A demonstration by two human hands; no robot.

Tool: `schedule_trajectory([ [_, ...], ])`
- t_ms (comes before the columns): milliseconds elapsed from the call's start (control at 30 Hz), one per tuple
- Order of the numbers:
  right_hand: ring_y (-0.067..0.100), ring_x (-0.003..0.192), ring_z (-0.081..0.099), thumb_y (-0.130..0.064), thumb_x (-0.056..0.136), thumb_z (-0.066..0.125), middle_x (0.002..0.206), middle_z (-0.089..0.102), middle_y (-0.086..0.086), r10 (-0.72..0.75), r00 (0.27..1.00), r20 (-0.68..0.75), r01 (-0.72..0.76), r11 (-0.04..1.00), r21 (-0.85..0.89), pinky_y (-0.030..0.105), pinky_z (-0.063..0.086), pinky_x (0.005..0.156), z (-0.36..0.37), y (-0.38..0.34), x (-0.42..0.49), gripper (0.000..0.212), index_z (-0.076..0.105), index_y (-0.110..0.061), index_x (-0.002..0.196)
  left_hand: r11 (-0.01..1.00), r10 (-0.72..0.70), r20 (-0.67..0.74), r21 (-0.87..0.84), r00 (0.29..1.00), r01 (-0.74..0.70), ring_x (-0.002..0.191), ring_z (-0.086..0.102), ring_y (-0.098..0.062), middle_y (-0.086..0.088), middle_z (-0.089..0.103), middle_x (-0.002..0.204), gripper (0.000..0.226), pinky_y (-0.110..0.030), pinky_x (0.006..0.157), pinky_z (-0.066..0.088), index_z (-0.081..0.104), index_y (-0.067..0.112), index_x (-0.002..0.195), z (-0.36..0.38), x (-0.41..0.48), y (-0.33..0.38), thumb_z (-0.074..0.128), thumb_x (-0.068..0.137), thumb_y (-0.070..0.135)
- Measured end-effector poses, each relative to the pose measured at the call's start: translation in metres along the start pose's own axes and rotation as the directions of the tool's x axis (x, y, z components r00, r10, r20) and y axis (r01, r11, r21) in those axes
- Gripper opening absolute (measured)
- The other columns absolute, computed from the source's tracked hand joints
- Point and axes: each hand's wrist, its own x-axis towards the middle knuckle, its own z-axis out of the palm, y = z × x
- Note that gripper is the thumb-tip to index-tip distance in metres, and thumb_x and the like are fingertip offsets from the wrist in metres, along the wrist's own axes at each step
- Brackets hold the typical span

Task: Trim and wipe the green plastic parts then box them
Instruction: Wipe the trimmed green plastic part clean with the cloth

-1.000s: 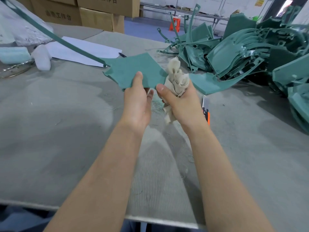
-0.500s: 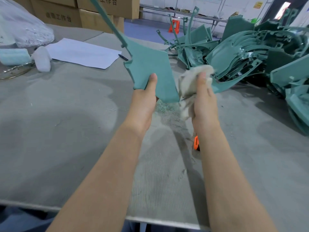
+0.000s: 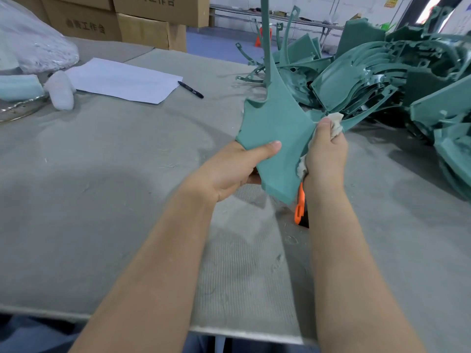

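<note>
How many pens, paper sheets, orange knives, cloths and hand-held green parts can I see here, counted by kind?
pen: 1
paper sheet: 1
knife: 1
cloth: 1
held part: 1
Total: 5

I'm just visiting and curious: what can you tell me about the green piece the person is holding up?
The green part is a flat, matte teal panel that looks like moulded plastic, broad below and narrowing upward into a long thin stem that leaves the top of the view. It is held upright above the table. The left hand grips its lower left edge, thumb across the face; the right hand holds a pale cloth against its right edge.
</note>
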Motion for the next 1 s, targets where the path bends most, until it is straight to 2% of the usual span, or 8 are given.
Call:
schedule_trajectory([
  [133, 0.016, 0.073, 0.061, -0.025, 0.101, 0.046, 0.08, 0.062, 0.002, 0.026, 0.999, 0.039, -0.033, 0.986, 0.166, 0.036, 0.054, 0.072, -0.003, -0.001, -0.002, 0.02, 0.053, -0.016, 0.084, 0.997, -0.028, 0.029, -0.067, 0.999, 0.03, 0.081, 0.071, -0.005, 0.011, 0.074, 0.087, 0.015, -0.025, 0.066, 0.057, 0.063, 0.023, 0.1, -0.005, 0.001, 0.0, 0.052, 0.096, 0.013],
  [367, 0.018, 0.082, 0.07, -0.005, 0.096, 0.051, 0.09, 0.074, 0.006, 0.103, 0.856, 0.506, -0.263, 0.93, 0.256, 0.031, 0.058, 0.079, -0.014, -0.009, -0.005, 0.012, 0.063, -0.008, 0.098, 0.974, -0.01, -0.25, -0.222, 0.968, -0.047, 0.092, 0.07, -0.009, 0.006, 0.074, 0.099, 0.015, -0.026, 0.071, 0.057, 0.065, 0.021, 0.106, -0.017, 0.008, 0.004, 0.063, 0.091, 0.022],
  [433, 0.023, 0.086, 0.066, -0.007, 0.098, 0.051, 0.093, 0.069, 0.011, 0.05, 0.897, 0.439, -0.177, 0.952, 0.251, 0.037, 0.054, 0.085, -0.009, -0.008, -0.006, 0.011, 0.062, -0.008, 0.096, 0.975, -0.022, -0.307, -0.216, 0.951, -0.047, 0.092, 0.071, -0.011, 0.004, 0.075, 0.099, 0.016, -0.027, 0.072, 0.058, 0.066, 0.019, 0.104, -0.015, 0.009, 0.003, 0.064, 0.09, 0.028],
  [533, 0.012, 0.078, 0.055, -0.017, 0.099, 0.053, 0.083, 0.06, 0.002, -0.167, 0.968, 0.185, 0.178, 0.983, -0.044, 0.033, 0.047, 0.074, -0.003, -0.003, -0.003, 0.018, 0.054, -0.018, 0.081, 0.982, -0.074, -0.399, -0.188, 0.914, -0.002, 0.086, 0.071, -0.011, 0.003, 0.074, 0.092, 0.021, -0.028, 0.072, 0.058, 0.064, 0.017, 0.102, -0.011, 0.01, 0.003, 0.059, 0.093, 0.035],
  [667, -0.008, 0.06, 0.042, -0.021, 0.097, 0.056, 0.072, 0.047, -0.016, -0.427, 0.904, -0.015, 0.424, 0.901, -0.094, 0.017, 0.036, 0.065, -0.002, -0.003, -0.008, 0.019, 0.046, -0.022, 0.081, 0.999, 0.04, -0.594, 0.036, 0.803, -0.023, 0.108, 0.057, -0.007, 0.006, 0.061, 0.119, 0.044, -0.029, 0.1, 0.044, 0.055, 0.018, 0.123, -0.011, 0.008, 0.004, 0.062, 0.088, 0.046],
  [800, -0.005, 0.06, 0.043, -0.021, 0.093, 0.06, 0.065, 0.051, -0.024, -0.544, 0.761, 0.354, 0.611, 0.785, -0.106, 0.012, 0.034, 0.06, 0.006, -0.01, -0.027, 0.012, 0.051, -0.017, 0.087, 0.983, 0.131, -0.383, -0.073, 0.914, -0.171, 0.111, 0.056, 0.0, 0.023, 0.063, 0.112, 0.046, -0.025, 0.094, 0.042, 0.056, 0.028, 0.124, 0.0, 0.001, 0.015, 0.057, 0.085, 0.052],
  [933, -0.003, 0.069, 0.055, -0.025, 0.091, 0.063, 0.074, 0.062, -0.02, -0.416, 0.609, 0.675, 0.609, 0.791, -0.062, 0.015, 0.043, 0.065, 0.009, -0.016, -0.036, 0.004, 0.063, -0.021, 0.091, 0.902, 0.116, -0.264, -0.375, 0.957, -0.213, 0.099, 0.065, -0.023, -0.009, 0.067, 0.108, 0.048, -0.038, 0.09, 0.052, 0.063, 0.01, 0.112, -0.013, -0.001, 0.024, 0.038, 0.098, 0.048],
  [1000, 0.006, 0.071, 0.058, -0.025, 0.091, 0.062, 0.076, 0.064, -0.011, -0.406, 0.653, 0.639, 0.591, 0.801, -0.096, 0.023, 0.047, 0.067, 0.011, -0.014, -0.038, 0.009, 0.063, -0.017, 0.089, 0.898, 0.078, -0.294, -0.394, 0.953, -0.194, 0.099, 0.064, -0.026, -0.014, 0.065, 0.115, 0.042, -0.042, 0.093, 0.05, 0.058, 0.004, 0.125, -0.015, -0.001, 0.024, 0.041, 0.1, 0.034],
])
